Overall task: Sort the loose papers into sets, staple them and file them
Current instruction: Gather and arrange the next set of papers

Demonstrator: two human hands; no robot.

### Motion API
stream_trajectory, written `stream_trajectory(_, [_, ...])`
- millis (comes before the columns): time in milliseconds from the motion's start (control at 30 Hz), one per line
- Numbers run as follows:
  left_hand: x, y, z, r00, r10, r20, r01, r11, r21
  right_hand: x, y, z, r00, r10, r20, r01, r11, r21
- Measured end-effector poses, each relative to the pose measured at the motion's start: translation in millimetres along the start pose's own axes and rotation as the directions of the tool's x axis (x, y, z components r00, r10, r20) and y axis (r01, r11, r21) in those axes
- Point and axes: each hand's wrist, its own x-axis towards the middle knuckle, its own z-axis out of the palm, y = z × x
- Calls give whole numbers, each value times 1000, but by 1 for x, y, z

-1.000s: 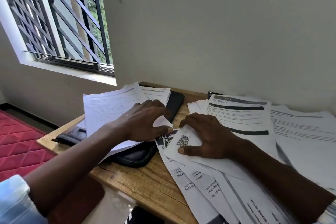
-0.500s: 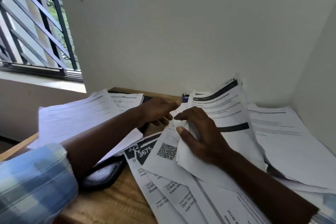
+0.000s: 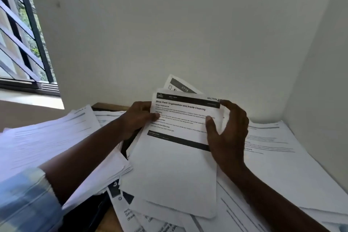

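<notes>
A small set of printed sheets [image 3: 175,165] is raised off the desk, its top page headed with a black bar and a title about a shoe rack. My left hand [image 3: 137,118] grips the set's left edge, thumb on the front. My right hand [image 3: 226,128] holds the right edge, thumb pressed on the page and fingers curled behind. Another sheet [image 3: 180,85] numbered 3779 sticks up behind the set. Loose papers lie on the left [image 3: 47,137] and on the right [image 3: 282,156] of the desk.
A black folder [image 3: 88,214] lies under the left papers at the wooden desk's [image 3: 109,106] front. White walls close the desk in at the back and right. A barred window [image 3: 20,34] is at the far left.
Both hands have gathered sheets from the pile and lifted them upright; the left hand left the left stack and took the set's edge. The view has swung right.
</notes>
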Motion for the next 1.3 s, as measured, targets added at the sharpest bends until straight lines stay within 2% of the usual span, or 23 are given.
stream_trajectory(67, [1, -11, -2, 999, 31, 6, -30, 994, -104, 4, 14, 2, 973, 224, 59, -230, 964, 135])
stream_trajectory(133, [3, -26, 0, 999, 49, 14, -46, 984, -170, 6, 18, 3, 883, 440, 167, -470, 822, 322])
stream_trajectory(200, [4, -34, 1, 998, 55, 12, -52, 983, -173, 6, 20, 4, 784, 543, 299, -617, 634, 466])
stream_trajectory(233, [4, -36, 1, 998, 54, 10, -51, 981, -185, 5, 23, 4, 760, 551, 344, -646, 590, 484])
stream_trajectory(400, [4, -34, -4, 998, 31, -57, -47, 954, -298, 6, 31, 1, 708, 531, 465, -703, 470, 534])
stream_trajectory(633, [-7, -23, 5, 997, 54, -53, -67, 947, -315, 6, 29, -2, 716, 411, 564, -693, 512, 507])
stream_trajectory(733, [-15, -14, 15, 998, 62, -2, -58, 922, -383, 7, 24, -2, 706, 420, 570, -703, 513, 493])
stream_trajectory(833, [-17, -7, 21, 993, 80, 85, -40, 917, -397, 20, 33, 1, 727, 474, 497, -686, 532, 496])
stream_trajectory(900, [-17, -6, 22, 981, 139, 138, -94, 953, -288, 33, 45, -1, 758, 534, 374, -648, 552, 525])
stream_trajectory(933, [-18, -5, 23, 978, 171, 119, -147, 972, -182, 40, 56, -3, 765, 568, 304, -628, 552, 549])
stream_trajectory(967, [-19, -3, 22, 975, 207, 78, -204, 978, -43, 46, 65, -8, 756, 605, 250, -620, 538, 571])
stream_trajectory(1033, [-20, 1, 17, 967, 254, 27, -252, 932, 259, 54, 84, -21, 694, 687, 216, -662, 491, 566])
stream_trajectory(1100, [-19, 7, 10, 978, 171, 119, -208, 829, 519, 51, 99, -30, 628, 736, 255, -725, 432, 537])
stream_trajectory(1167, [-22, 15, 5, 966, -35, 258, -177, 636, 751, 48, 109, -38, 643, 638, 424, -747, 400, 531])
stream_trajectory(1200, [-25, 18, 5, 947, -135, 292, -183, 519, 835, 48, 114, -42, 722, 555, 413, -677, 447, 584])
stream_trajectory(1233, [-29, 22, 6, 929, -213, 302, -190, 426, 884, 50, 123, -50, 772, 517, 369, -616, 469, 632])
stream_trajectory(1267, [-32, 26, 7, 918, -268, 292, -179, 378, 908, 46, 131, -48, 792, 433, 431, -597, 403, 693])
stream_trajectory(1300, [-34, 29, 7, 908, -313, 280, -158, 363, 918, 43, 128, -48, 821, 418, 390, -564, 480, 672])
